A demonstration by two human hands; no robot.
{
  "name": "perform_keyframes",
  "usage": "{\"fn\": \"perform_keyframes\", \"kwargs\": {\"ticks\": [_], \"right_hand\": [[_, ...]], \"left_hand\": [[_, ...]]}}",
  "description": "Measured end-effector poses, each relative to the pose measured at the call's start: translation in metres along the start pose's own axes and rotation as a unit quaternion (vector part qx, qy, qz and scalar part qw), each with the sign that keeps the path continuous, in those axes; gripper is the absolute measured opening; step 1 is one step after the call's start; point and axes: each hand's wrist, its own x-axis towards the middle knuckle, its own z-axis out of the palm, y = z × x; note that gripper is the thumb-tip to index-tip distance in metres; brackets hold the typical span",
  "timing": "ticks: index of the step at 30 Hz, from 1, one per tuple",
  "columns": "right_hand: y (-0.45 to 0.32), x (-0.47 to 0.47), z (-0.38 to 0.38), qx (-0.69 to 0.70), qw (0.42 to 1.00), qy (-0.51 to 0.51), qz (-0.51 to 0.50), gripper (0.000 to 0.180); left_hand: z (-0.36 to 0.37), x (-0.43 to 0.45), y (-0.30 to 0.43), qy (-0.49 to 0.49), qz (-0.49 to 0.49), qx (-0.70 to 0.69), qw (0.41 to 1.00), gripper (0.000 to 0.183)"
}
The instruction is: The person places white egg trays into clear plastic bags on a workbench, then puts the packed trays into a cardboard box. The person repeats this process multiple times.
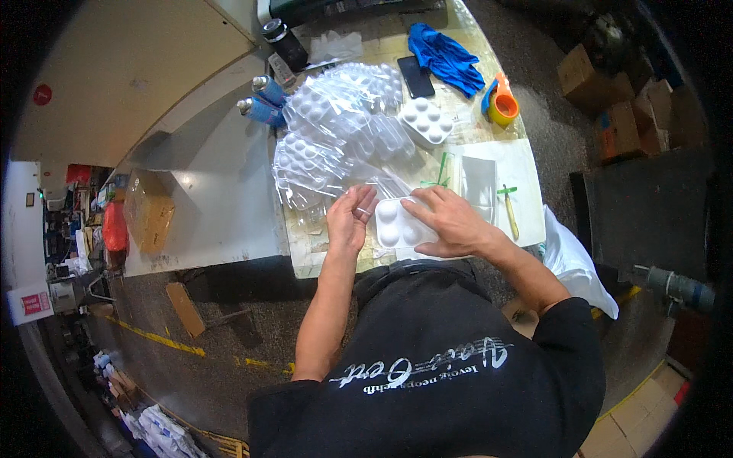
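A white moulded plastic tray with round cups (390,236) lies at the table's near edge. My right hand (449,222) rests over its right part, fingers spread across the top and thumb at the near edge. My left hand (350,217) is just left of the tray, palm turned towards it, fingers partly curled beside clear plastic; whether it grips any is not plain. Beyond my hands spreads a heap of clear plastic bags and packed moulded trays (338,126). A small stack of white trays (427,121) sits to the right of the heap.
Blue spray cans (262,111) and a black bottle (284,44) stand at the heap's left. A phone (416,77), blue gloves (446,60), an orange tape dispenser (503,106), clear bags (478,182) and a yellow-handled tool (511,214) lie to the right. A white bag (572,257) hangs beside the table.
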Motion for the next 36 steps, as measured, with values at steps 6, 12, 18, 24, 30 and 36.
{"fn": "perform_keyframes", "kwargs": {"ticks": [6, 12, 18, 24, 30, 36], "right_hand": [[-0.010, -0.007, -0.013, -0.027, 0.993, 0.065, 0.090, 0.077], [-0.022, -0.013, -0.023, 0.032, 0.998, 0.027, 0.038, 0.078], [-0.021, -0.011, -0.014, -0.014, 0.991, 0.080, 0.106, 0.077], [-0.026, -0.003, 0.002, -0.006, 0.980, 0.130, 0.153, 0.078], [-0.025, -0.017, -0.011, 0.013, 0.991, 0.071, 0.110, 0.076], [-0.026, -0.021, -0.015, 0.004, 0.994, 0.064, 0.094, 0.077]], "left_hand": [[0.022, -0.021, 0.005, -0.036, -0.027, 0.033, 0.998, 0.029], [0.020, -0.024, 0.010, -0.022, -0.002, 0.036, 0.999, 0.031], [0.020, -0.030, 0.011, -0.058, -0.029, 0.062, 0.996, 0.035], [0.021, -0.028, 0.000, -0.146, -0.037, 0.038, 0.988, 0.034], [0.016, -0.022, 0.008, -0.039, -0.013, 0.044, 0.998, 0.033], [0.022, -0.029, 0.009, -0.052, -0.052, 0.055, 0.996, 0.034]]}}
